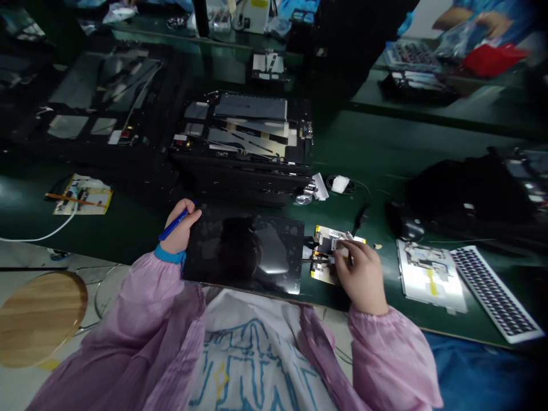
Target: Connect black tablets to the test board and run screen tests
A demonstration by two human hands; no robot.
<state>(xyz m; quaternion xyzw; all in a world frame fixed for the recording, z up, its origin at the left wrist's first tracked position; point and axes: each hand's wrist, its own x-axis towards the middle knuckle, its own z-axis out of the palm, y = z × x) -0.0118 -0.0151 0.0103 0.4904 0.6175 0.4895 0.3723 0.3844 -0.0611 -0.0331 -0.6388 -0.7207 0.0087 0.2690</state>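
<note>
A dark glossy screen panel (246, 251) lies flat on the green bench in front of me. My left hand (182, 227) rests at its upper left corner, fingers closed around a blue pen (173, 226). My right hand (358, 275) sits just right of the panel, fingertips pinched on a small yellow and white circuit board (327, 240) joined to the panel's right edge by thin cables. My pink sleeves reach in from below.
Black trays of opened tablets (244, 142) stand behind the panel. A second board (83, 195) lies at far left, a white part (430, 277) and a ridged white strip (492, 294) at right. A wooden stool (40, 317) stands lower left. Another person's arm (475, 20) shows top right.
</note>
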